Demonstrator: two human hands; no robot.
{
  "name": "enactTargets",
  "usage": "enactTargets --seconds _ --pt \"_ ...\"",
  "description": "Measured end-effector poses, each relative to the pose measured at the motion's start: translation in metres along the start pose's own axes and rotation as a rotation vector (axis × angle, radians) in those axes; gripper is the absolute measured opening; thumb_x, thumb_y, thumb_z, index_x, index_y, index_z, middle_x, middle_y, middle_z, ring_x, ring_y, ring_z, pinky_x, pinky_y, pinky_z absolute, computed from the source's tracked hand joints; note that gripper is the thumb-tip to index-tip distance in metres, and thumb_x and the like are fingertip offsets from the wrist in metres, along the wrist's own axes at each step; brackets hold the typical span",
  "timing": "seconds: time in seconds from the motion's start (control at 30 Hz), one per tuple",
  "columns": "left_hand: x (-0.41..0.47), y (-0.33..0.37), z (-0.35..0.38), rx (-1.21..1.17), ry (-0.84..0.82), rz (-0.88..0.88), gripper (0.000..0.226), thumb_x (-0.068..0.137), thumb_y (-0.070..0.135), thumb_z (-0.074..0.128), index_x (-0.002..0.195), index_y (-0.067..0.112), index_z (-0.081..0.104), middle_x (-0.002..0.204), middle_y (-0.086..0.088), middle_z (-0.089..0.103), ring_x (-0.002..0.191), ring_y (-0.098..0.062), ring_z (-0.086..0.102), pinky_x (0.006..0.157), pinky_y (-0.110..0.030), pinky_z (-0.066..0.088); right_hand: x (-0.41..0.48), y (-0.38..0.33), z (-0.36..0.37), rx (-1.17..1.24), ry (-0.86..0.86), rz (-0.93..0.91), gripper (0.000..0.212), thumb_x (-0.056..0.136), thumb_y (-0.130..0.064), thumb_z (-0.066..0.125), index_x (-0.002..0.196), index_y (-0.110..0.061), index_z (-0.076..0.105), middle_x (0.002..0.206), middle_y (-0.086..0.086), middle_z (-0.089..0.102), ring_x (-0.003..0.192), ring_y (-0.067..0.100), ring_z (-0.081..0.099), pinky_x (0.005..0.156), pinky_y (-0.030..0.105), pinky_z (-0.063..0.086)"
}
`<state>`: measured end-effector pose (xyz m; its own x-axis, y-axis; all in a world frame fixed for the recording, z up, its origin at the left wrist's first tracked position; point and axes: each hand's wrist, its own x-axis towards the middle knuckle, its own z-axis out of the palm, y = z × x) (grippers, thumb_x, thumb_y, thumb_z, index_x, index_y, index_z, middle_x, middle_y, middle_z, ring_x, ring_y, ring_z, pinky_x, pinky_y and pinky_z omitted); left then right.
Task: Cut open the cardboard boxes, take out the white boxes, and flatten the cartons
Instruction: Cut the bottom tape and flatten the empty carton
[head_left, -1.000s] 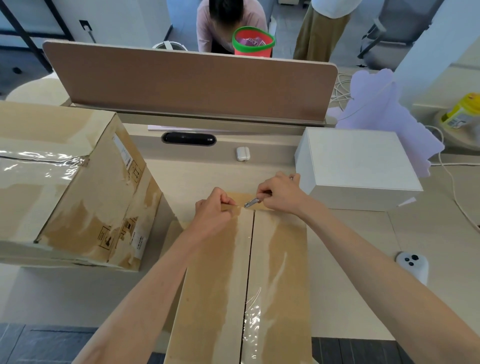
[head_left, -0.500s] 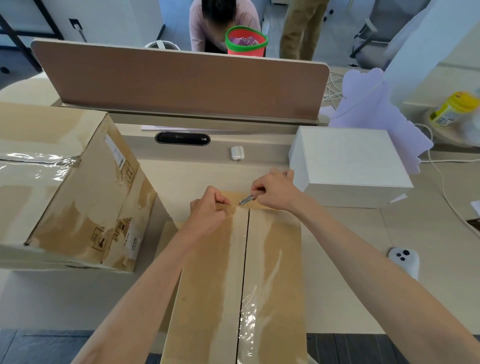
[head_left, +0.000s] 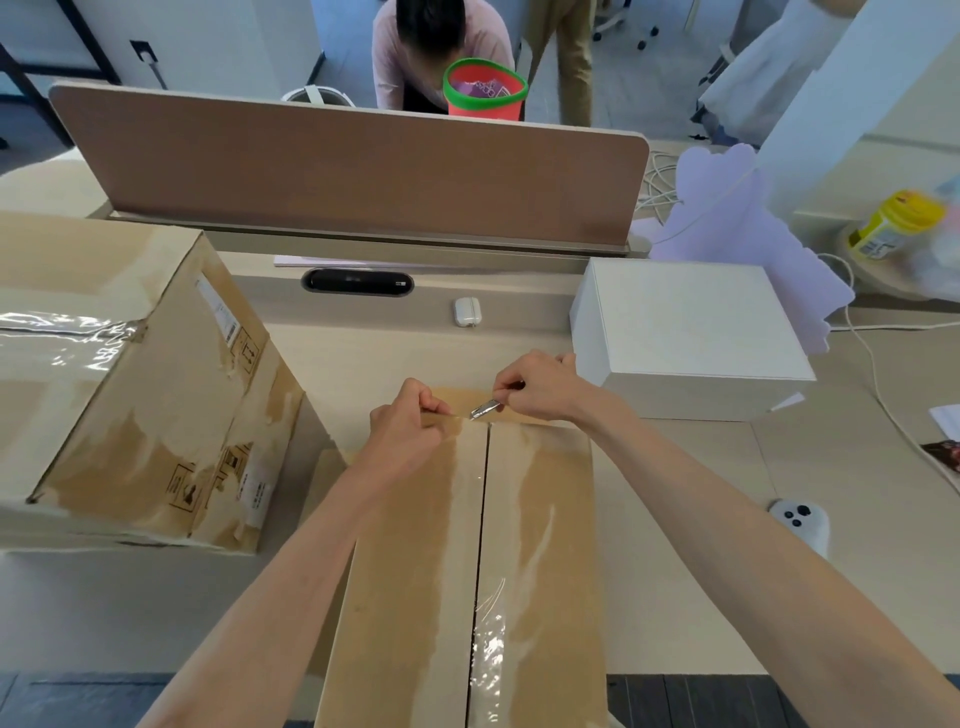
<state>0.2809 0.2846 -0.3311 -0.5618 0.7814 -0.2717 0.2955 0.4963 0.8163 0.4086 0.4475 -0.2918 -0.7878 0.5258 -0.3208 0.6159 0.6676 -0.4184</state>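
While the right hand (head_left: 540, 387) has its grip closed on a small silver cutter blade (head_left: 483, 409), tip at the seam's far end, the left hand (head_left: 410, 426) pinches the long brown cardboard carton (head_left: 415, 545) right beside it. White box (head_left: 691, 332) sits just right on the pale worktop (head_left: 675, 571), and a big taped cardboard box (head_left: 130, 374) is over on the left.

Left: large taped brown cardboard carton (head_left: 130, 374). Right: white rectangular box (head_left: 691, 332). Behind: brown divider panel (head_left: 353, 176). Open: pale desktop strip (head_left: 395, 343) between boxes, bearing small white case (head_left: 466, 313).

Desk (head_left: 130, 613) — cartons (head_left: 130, 389), wht box (head_left: 691, 332)
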Motion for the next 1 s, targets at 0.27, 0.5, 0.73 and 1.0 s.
enactTargets --seconds 0.27,0.5,0.73,1.0 --pt "-0.001 -0.001 0.001 0.033 -0.010 0.017 0.030 0.084 0.008 0.054 0.080 0.032 0.035 0.095 0.026 0.064 0.115 -0.025 0.047 0.090 -0.041 0.044 -0.005 0.000 -0.008 -0.207 0.016 -0.051 0.023 0.070 -0.007 0.040 0.063 -0.018 0.059 0.065 -0.008 0.051 0.090 0.018 0.038 0.073 0.037 0.019" --pt "0.000 0.004 -0.001 0.032 -0.039 -0.008 0.027 0.085 0.008 0.054 0.083 0.030 0.039 0.095 0.026 0.063 0.116 -0.023 0.045 0.092 -0.040 0.043 -0.009 0.001 -0.010 -0.338 0.032 -0.135 0.019 0.080 -0.011 0.047 0.070 -0.024 0.057 0.066 -0.011 0.051 0.090 0.015 0.032 0.074 0.036 0.017" --pt "0.003 0.007 -0.001 0.024 -0.061 -0.070 0.022 0.082 0.008 0.049 0.083 0.029 0.042 0.095 0.023 0.063 0.115 -0.023 0.038 0.092 -0.036 0.041 -0.010 -0.001 -0.010 -0.406 0.085 -0.173 0.022 0.081 -0.014 0.046 0.077 -0.021 0.066 0.073 -0.009 0.061 0.091 0.018 0.037 0.076 0.037 0.020" --pt "-0.003 0.011 0.010 0.224 0.010 0.182 0.036 0.075 0.003 0.054 0.101 0.026 0.047 0.100 0.013 0.058 0.102 -0.008 0.051 0.085 -0.024 0.016 -0.006 -0.002 -0.005 -0.342 0.128 -0.163 0.021 0.083 -0.016 0.046 0.075 -0.024 0.064 0.077 -0.009 0.065 0.089 0.017 0.034 0.074 0.036 0.018"
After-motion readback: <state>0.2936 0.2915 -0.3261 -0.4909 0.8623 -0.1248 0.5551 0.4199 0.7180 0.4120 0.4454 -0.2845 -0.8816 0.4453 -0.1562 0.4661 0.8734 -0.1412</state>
